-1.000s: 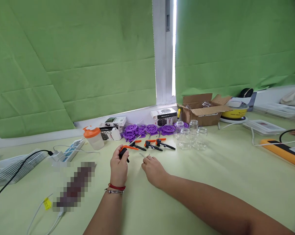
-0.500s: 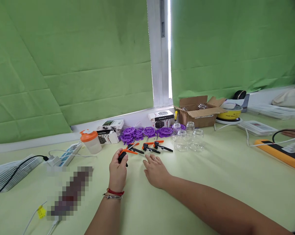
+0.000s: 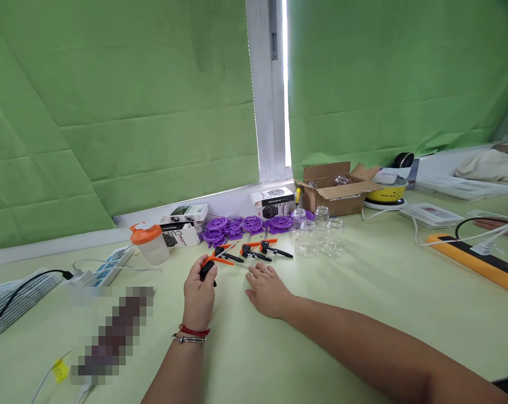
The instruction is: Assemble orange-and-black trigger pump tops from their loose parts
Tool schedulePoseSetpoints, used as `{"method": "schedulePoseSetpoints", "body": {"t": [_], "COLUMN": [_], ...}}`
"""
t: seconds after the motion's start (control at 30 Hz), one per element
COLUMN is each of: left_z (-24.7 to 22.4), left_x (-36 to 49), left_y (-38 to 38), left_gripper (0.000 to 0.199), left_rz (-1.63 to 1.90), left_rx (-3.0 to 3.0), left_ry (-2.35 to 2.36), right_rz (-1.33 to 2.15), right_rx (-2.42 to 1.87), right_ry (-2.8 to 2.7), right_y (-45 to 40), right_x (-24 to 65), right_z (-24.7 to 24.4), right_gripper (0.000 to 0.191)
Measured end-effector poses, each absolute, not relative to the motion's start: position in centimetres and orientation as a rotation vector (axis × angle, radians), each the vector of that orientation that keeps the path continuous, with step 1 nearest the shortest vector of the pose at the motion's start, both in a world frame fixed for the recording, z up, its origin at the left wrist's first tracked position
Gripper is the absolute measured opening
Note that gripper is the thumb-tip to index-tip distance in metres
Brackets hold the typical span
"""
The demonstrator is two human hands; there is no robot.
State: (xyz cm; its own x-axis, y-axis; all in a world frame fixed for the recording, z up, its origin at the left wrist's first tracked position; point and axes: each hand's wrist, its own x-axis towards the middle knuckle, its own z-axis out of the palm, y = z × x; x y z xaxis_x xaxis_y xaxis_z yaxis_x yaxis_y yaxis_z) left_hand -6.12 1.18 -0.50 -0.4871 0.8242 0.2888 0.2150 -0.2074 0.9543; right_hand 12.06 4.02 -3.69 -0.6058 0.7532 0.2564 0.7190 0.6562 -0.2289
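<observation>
My left hand (image 3: pixel 198 292) is closed around the black body of a small black-and-orange bar clamp (image 3: pixel 220 260). The clamp's orange arm and a thin metal rod point right, the rod reaching my right hand's fingertips. My right hand (image 3: pixel 268 290) rests low over the table with its thumb apart from the fingers; whether it touches the rod I cannot tell. Just beyond both hands lie several similar clamps (image 3: pixel 277 250) in a row. Behind them are several purple round plastic pieces (image 3: pixel 252 225).
Several clear glass jars (image 3: pixel 307 240) stand right of the clamps, before an open cardboard box (image 3: pixel 348 202). Left are an orange-lidded shaker bottle (image 3: pixel 152 249), printed boxes (image 3: pixel 182 235) and a power strip (image 3: pixel 114 265). An orange-black power strip (image 3: pixel 476 261) lies right, near another person's hand (image 3: pixel 500 225).
The whole view has shifted slightly, so everything appears a little further left. My left hand keeps the clamp, and my right hand stays at the rod's end.
</observation>
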Motion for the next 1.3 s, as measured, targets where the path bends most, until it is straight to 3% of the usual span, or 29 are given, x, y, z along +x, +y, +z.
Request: {"method": "schedulePoseSetpoints", "body": {"t": [0.3, 0.57, 0.73, 0.97, 1.3], "left_z": [-0.1, -0.2, -0.3, -0.7, -0.5], "left_x": [-5.7, -5.5, -5.4, -5.7, -3.5], "left_y": [0.8, 0.8, 0.9, 1.2, 0.0], "left_gripper": [0.049, 0.049, 0.048, 0.049, 0.049], "left_rz": [1.713, 1.683, 1.687, 1.684, 1.514], "left_rx": [1.234, 1.213, 1.261, 1.246, 1.333], "left_ry": [1.606, 1.597, 1.587, 1.606, 1.508], "right_rz": [0.191, 0.154, 0.069, 0.126, 0.364], "right_rx": [-1.184, -1.173, -1.064, -0.992, -1.201], "right_ry": [-2.522, -2.538, -2.548, -2.666, -2.577], "right_y": [4.4, 4.3, 4.4, 4.7, 4.2], "right_x": [13.8, 14.2, 13.3, 13.1, 16.3], "right_z": [-3.6, -3.1, -2.9, -3.0, -2.5], "right_gripper": [0.045, 0.024, 0.034, 0.022, 0.035]}}
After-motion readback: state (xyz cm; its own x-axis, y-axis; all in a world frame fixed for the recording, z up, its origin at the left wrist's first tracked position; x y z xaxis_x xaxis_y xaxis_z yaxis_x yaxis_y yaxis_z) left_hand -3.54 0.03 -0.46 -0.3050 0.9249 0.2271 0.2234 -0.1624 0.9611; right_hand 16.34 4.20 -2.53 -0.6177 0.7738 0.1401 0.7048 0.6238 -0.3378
